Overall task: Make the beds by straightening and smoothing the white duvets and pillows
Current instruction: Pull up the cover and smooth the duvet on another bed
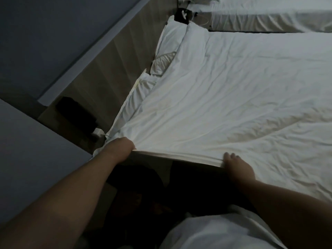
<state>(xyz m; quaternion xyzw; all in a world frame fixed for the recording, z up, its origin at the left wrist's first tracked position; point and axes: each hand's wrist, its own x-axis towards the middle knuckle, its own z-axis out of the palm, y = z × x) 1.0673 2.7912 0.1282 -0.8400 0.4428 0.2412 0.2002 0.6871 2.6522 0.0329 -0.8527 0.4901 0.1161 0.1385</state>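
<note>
A white duvet (233, 97) covers the near bed, creased in places. My left hand (119, 150) grips its near edge close to the corner by the headboard. My right hand (237, 166) grips the same edge further along, fingers on top of the fabric. The edge is pulled taut between both hands and lifted off the mattress side. Two white pillows lie at the head of the bed: one (170, 42) against the headboard, another (138, 94) rumpled and partly under the duvet.
A wooden headboard panel (111, 72) runs along the wall at the left. A dark bedside unit (77, 112) stands beside the bed corner. A second bed (269, 17) with white bedding lies beyond, with a black item and cables (182, 15) between the beds.
</note>
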